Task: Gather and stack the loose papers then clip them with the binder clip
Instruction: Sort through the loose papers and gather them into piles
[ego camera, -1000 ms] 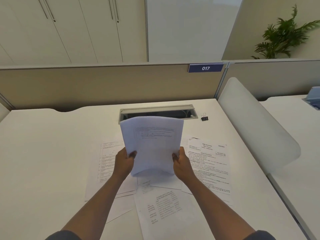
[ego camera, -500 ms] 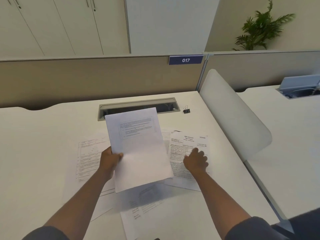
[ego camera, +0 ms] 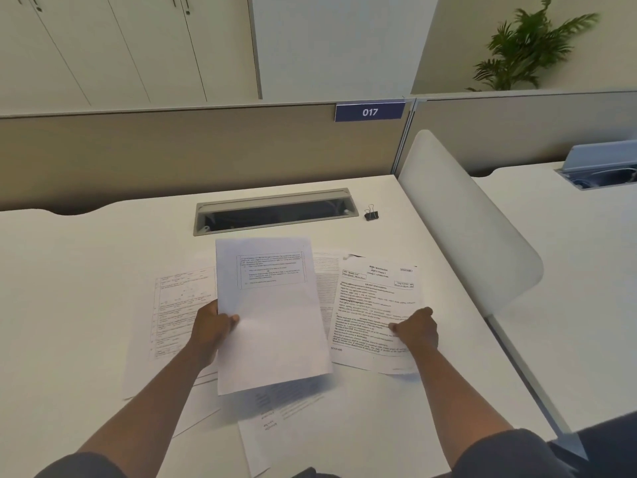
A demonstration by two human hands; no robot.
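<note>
- Left hand grips a stack of papers by its left edge, thumb on top, fingers under.
- The stack is lifted off the desk, tipped a bit, w/ a shadow under its near end. Top page has a box of print near the far end; the rest is blank.
- Right hand is curled, fingers bent, pressing down on a printed sheet that lies flat on the desk, right of the stack. Can't tell if it pinches the sheet or just pushes on it.
- That sheet is full of lines of dark print. Its far left corner looks a bit bent up.
- Another page w/ close lines of print peeks out between the stack & the printed sheet.
- On the left, a sheet w/ faint print lies flat, partly under the left hand & arm. More white sheets poke out below it.
- One more sheet lies near the body, partly under the stack's shadow.
- The black clip sits alone on the desk, far side, just right of the grey slot. Well apart from both hands & all the papers.
- A blue sign on the wall panel reads 017.
- A white divider stands at the desk's right edge. A green plant is far back on the right.
</note>
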